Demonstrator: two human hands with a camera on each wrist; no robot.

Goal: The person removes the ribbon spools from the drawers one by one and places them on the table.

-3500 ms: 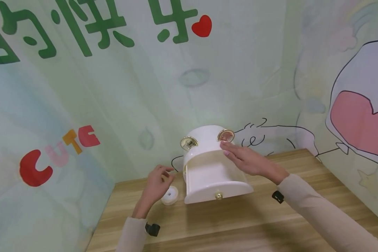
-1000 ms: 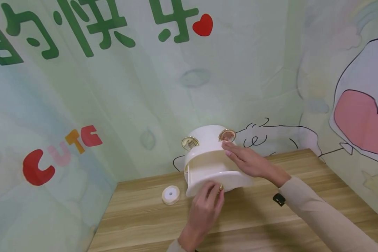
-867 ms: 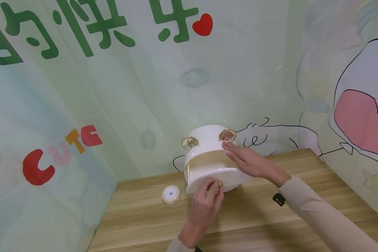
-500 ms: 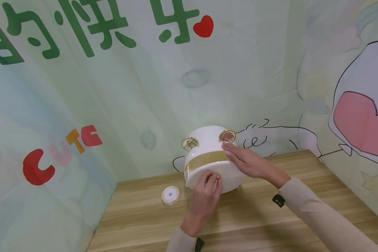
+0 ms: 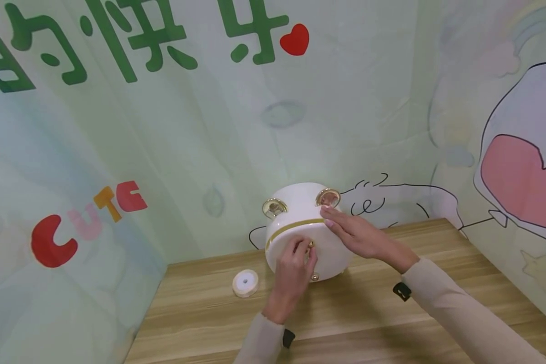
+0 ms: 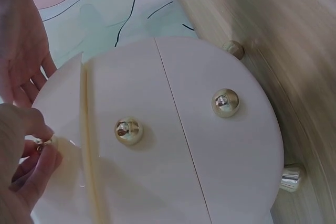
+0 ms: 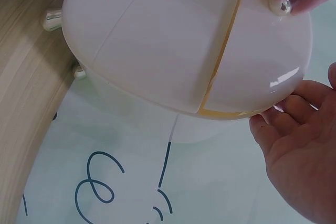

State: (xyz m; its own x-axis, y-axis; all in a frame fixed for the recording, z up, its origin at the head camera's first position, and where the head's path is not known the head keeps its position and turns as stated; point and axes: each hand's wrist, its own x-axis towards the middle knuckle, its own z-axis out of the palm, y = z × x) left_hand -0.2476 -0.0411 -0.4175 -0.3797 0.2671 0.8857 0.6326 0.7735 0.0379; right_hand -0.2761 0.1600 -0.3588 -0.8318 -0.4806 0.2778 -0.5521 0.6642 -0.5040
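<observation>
A white rounded drawer box (image 5: pixel 298 197) with two gold-rimmed ears stands upright on the table. My left hand (image 5: pixel 291 270) pinches the gold knob (image 6: pixel 46 143) of its top drawer (image 6: pixel 63 95). The drawer is nearly closed, with a narrow gap along its upper edge. Lower drawers with their own gold knobs (image 6: pixel 128 131) sit flush in the left wrist view. My right hand (image 5: pixel 357 235), fingers extended, rests against the box's upper right side, below the right ear (image 5: pixel 328 197). In the right wrist view its fingertips touch near the top drawer's edge.
A small white and cream spool (image 5: pixel 240 284), perhaps of ribbon, lies left of the box on the wood-grain table (image 5: pixel 195 308). A printed cloth backdrop (image 5: pixel 209 146) rises behind and at both sides. Short gold feet (image 6: pixel 292 178) carry the box.
My left hand has come from near the spool to the top drawer's knob and moved the drawer from far out to nearly closed. My right hand has stayed against the box.
</observation>
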